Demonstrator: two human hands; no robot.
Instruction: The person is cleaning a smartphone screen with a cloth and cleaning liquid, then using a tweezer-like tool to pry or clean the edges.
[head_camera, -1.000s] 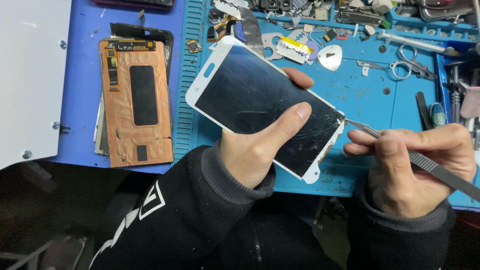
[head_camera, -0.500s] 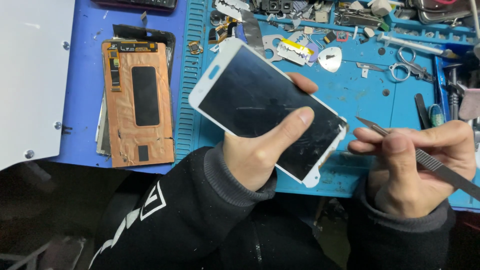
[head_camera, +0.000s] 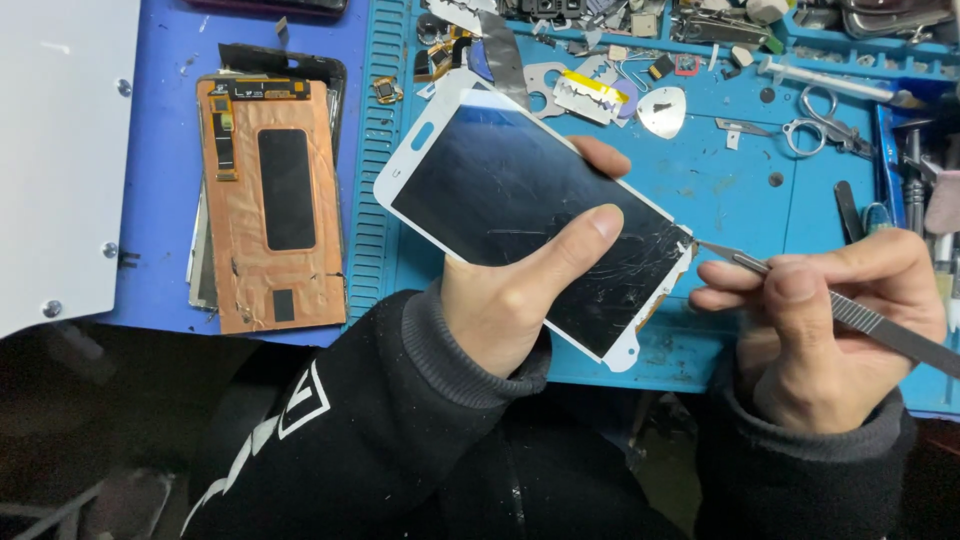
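Head view. Your left hand (head_camera: 520, 300) grips the white-framed phone screen (head_camera: 530, 215), lifted clear of the worktop (head_camera: 740, 200): thumb pressed across the dark glass, the other fingers (head_camera: 600, 155) curled round the far edge. Your right hand (head_camera: 830, 320) is closed on the metal tweezers (head_camera: 850, 310), pinched between thumb and forefinger. The tip sits right at the screen's cracked lower corner, just beyond your left thumb; whether it has entered the seam cannot be told.

Risks, as judged from here:
- The glass near the tip is webbed with cracks. Levering hard there would likely spread them or flake off shards toward your thumb.
- The tip points toward your left hand. A slip off the edge could drive it into the palm or thumb.
- The screen is held at one side only; a twist from the tool could wrench it loose onto the clutter past your fingers: razor blade (head_camera: 590, 95), scissors (head_camera: 820, 125).

To the left of your left wrist, well apart, a copper-backed panel (head_camera: 270, 205) lies on a blue mat (head_camera: 165, 150).
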